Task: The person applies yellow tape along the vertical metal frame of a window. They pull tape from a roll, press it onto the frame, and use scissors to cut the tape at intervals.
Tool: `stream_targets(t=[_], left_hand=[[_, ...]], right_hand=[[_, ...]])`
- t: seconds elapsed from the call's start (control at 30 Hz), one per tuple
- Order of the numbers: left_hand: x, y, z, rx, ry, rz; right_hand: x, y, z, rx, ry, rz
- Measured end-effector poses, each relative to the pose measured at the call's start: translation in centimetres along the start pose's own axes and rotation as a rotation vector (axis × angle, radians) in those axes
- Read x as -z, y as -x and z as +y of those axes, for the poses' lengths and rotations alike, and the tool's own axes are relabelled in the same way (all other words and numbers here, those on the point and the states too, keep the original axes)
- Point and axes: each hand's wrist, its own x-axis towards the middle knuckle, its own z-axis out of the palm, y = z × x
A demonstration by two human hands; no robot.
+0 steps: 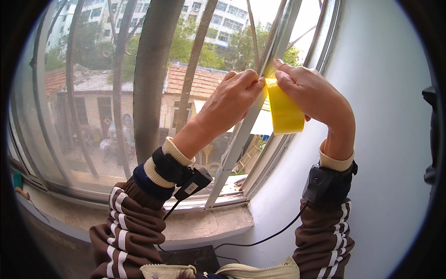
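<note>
A roll of wide yellow tape (287,113) hangs from my right hand (313,92), its palm and thumb around the far side. My right index finger points up along the light metal frame (240,146) of a window screen, where a see-through yellowish stretch of tape lies. My left hand (235,96) has its fingers curled in, thumb and forefinger pinched at the tape's upper left corner, against the screen frame's edge. The mesh window screen (104,87) spreads out to the left of that frame. Fingertips of my right hand behind the roll are mostly hidden.
A plaster windowsill (209,225) runs below the window. The pale wall (379,122) stands close on the right. Black cables (264,240) trail from the devices strapped to both wrists. At far left lies a green-handled tool (17,179). Outside the mesh are metal bars and a person.
</note>
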Motion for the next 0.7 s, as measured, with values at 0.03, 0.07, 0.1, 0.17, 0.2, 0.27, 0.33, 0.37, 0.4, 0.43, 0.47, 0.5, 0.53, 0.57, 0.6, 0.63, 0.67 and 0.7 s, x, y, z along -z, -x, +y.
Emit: stream_targets(t=[0.03,0.07,0.1,0.17,0.2,0.27,0.33,0.37,0.4,0.43,0.47,0.5,0.53,0.57,0.6,0.63,0.67,0.7], left_hand=[[-0.1,0.1,0.0,-0.006,-0.005,0.003],[-0.2,0.1,0.0,-0.009,-0.010,0.007],[-0.2,0.2,-0.1,-0.015,-0.018,0.001],[-0.4,0.3,-0.1,-0.007,0.002,0.012],[-0.5,0.3,-0.1,0.009,0.027,0.031],[-0.6,0.4,0.1,0.035,0.052,0.038],[-0.5,0.5,0.3,0.074,0.095,0.049],[-0.5,0.5,0.5,0.100,0.117,0.059],[-0.5,0.6,0.7,0.114,0.136,0.075],[-0.5,0.6,1.0,0.139,0.154,0.090],[-0.5,0.6,1.2,0.152,0.180,0.103],[-0.5,0.6,1.3,0.165,0.151,0.070],[-0.4,0.5,1.3,0.172,0.130,0.040],[-0.4,0.5,1.4,0.172,0.105,0.027],[-0.5,0.4,1.4,0.176,0.103,0.021],[-0.5,0.3,1.4,0.173,0.098,0.034],[-0.6,0.3,1.4,0.173,0.094,0.045],[-0.7,0.2,1.4,0.184,0.105,0.060]], right_hand=[[-0.3,-0.1,-0.1,-0.007,0.058,0.038],[-0.6,-0.2,-0.1,0.014,0.094,0.073],[-0.8,-0.3,-0.1,0.033,0.131,0.108],[-0.8,-0.4,0.1,0.034,0.118,0.062],[-0.7,-0.5,0.3,0.029,0.104,0.037],[-0.5,-0.6,0.6,0.022,0.075,-0.010],[-0.1,-0.9,0.9,0.032,0.023,-0.062],[0.3,-1.1,1.1,0.038,0.013,-0.100],[0.6,-1.2,1.2,0.064,-0.020,-0.144],[1.0,-1.5,1.5,0.066,-0.062,-0.192],[1.5,-1.8,1.7,0.066,-0.069,-0.224],[2.0,-2.1,2.0,0.042,-0.081,-0.256],[2.3,-2.4,2.2,0.017,-0.088,-0.290],[2.6,-2.4,2.6,0.028,-0.103,-0.262],[2.7,-2.5,2.9,0.039,-0.117,-0.232],[2.9,-2.4,3.3,0.053,-0.147,-0.213],[3.0,-2.4,3.6,0.057,-0.147,-0.188],[3.1,-2.5,3.7,0.069,-0.115,-0.191]])
